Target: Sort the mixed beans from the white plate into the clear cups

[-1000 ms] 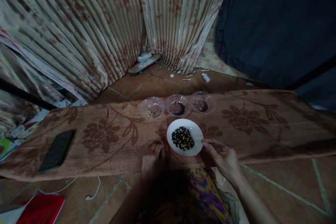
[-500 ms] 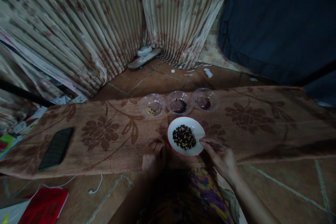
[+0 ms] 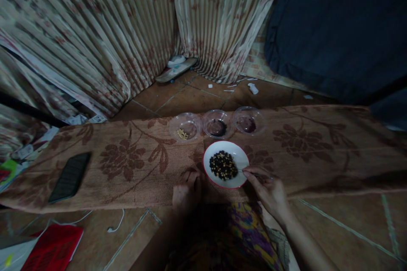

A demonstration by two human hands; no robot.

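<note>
A white plate with a red rim [image 3: 239, 153] holds a heap of mixed dark and pale yellow beans [image 3: 223, 165]. At its right edge, my right hand [image 3: 267, 188] is closed on a thin metal utensil [image 3: 241, 171], whose tip reaches the beans; its exact kind is too small to tell. My left hand [image 3: 187, 188] rests curled on the cloth left of the plate, with nothing visible in it. Behind the plate stand three clear plastic bowls: the left bowl [image 3: 191, 126] has yellow beans, the middle bowl [image 3: 214, 123] black beans, the right bowl [image 3: 244, 120] dark reddish beans.
A brown floral cloth [image 3: 127, 186] covers the long, narrow table. On its left end lies a dark phone [image 3: 70, 177]. A red bag [image 3: 54, 247] and a white cable [image 3: 119, 224] are on the tiled floor. Striped curtains [image 3: 210, 21] hang behind, near a skateboard [image 3: 177, 70].
The view has shifted very slightly. Both hands, the plate and the bowls keep their places, and the utensil tip stays at the beans' right edge.
</note>
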